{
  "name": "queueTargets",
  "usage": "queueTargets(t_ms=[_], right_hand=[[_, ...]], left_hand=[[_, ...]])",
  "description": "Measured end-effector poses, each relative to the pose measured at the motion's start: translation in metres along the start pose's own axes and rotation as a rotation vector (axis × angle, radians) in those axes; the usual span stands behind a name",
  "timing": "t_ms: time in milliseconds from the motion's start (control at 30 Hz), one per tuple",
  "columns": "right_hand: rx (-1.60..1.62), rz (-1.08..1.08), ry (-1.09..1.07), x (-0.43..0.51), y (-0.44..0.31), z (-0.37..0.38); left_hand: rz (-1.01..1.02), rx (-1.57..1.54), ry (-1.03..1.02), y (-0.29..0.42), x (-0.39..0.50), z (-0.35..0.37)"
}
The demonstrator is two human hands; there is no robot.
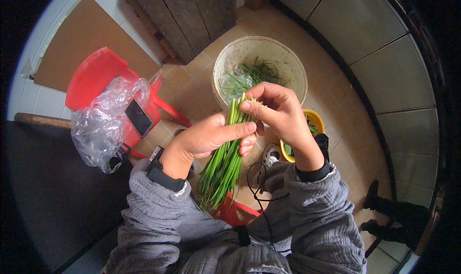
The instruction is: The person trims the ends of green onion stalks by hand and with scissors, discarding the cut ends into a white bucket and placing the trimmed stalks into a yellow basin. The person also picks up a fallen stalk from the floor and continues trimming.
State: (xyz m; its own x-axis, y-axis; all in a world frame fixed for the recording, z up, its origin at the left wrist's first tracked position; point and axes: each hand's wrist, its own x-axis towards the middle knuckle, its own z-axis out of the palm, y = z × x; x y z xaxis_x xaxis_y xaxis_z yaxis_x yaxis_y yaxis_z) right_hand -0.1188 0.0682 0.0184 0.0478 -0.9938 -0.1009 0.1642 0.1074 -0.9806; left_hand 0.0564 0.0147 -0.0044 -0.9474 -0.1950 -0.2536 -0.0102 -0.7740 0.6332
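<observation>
My left hand point(219, 135) is closed around a bundle of long green stalks point(225, 166), which look like garlic chives. Their cut, pale ends point up and away from me, and the leafy ends hang toward my lap. At the pale ends is my right hand point(275, 108), with thumb and forefinger against the stalk tips; whether it pinches a single stalk is hard to tell. Beyond my hands stands a whitish round bucket point(300, 68) holding green trimmings point(264, 72) and clear plastic. A yellow basket point(317, 117) with green leaves is partly hidden behind my right forearm.
To the left, a red plastic chair point(93, 75) bears a crumpled clear plastic bag point(104, 129) and a dark smartphone point(138, 118). A dark tabletop point(65, 187) lies at the lower left. Wooden boards point(187, 14) stand at the back. A black cable point(257, 194) hangs by my legs.
</observation>
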Motion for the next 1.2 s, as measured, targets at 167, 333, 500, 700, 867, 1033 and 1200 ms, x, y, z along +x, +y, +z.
queueTargets(t_ms=[167, 333, 500, 700, 867, 1033, 1200], right_hand=[[0.064, -0.049, 0.005, 0.000, 0.001, 0.001], [0.073, -0.078, -0.015, 0.001, -0.001, 0.001], [-0.089, -0.096, 0.010, -0.003, -0.008, 0.002], [-0.278, -0.124, 0.087, -0.003, -0.008, 0.003], [-0.284, -0.167, 0.081, -0.004, -0.003, 0.001], [-0.361, -0.270, 0.060, 0.000, 0.001, -0.001], [-0.315, -0.299, -0.015, 0.001, -0.001, 0.001]], left_hand=[[0.035, 0.046, 0.009, 0.000, 0.000, 0.001], [0.033, 0.024, 0.003, 0.001, 0.000, 0.002], [0.004, -0.029, 0.012, 0.001, -0.001, 0.001], [0.023, 0.002, 0.007, -0.001, 0.001, -0.003], [0.031, 0.018, 0.006, -0.003, 0.001, -0.005], [0.014, 0.049, 0.009, -0.005, 0.002, -0.007], [0.026, 0.075, -0.033, -0.006, 0.003, -0.009]])
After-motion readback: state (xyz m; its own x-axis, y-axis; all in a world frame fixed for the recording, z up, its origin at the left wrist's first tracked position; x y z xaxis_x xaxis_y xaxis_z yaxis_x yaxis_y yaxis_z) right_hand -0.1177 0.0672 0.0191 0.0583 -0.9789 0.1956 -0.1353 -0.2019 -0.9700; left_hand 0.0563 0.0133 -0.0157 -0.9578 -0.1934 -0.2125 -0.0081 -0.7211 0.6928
